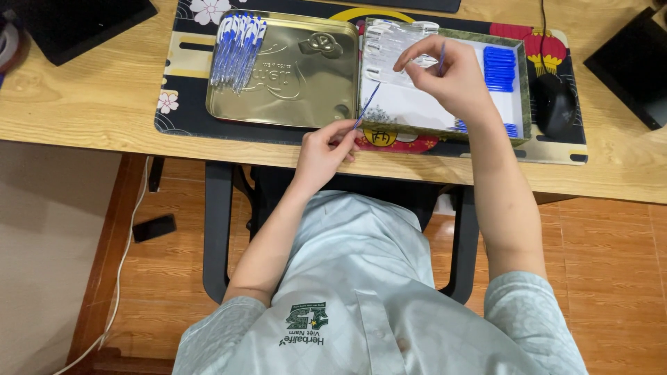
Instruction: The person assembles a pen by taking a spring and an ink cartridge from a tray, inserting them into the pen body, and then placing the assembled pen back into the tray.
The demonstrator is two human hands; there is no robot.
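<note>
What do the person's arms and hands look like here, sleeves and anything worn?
Both arms are bare from the elbow down. Short, pale grey-green shirt sleeves end above the elbows. The left hand and right hand wear no gloves; no rings, watch or bands are visible.

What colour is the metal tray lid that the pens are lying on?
Gold: the metal tray lid is shiny gold, seen in the head view.

Shirt (361, 292): pale grey-green, faint diamond weave, filled the lower centre of the frame.
Sleeves (208, 340): short, ended above the elbows.
Front: buttoned placket; dark green and yellow embroidered emblem at the chest.
Forearms: bare, no watch or rings.
</note>
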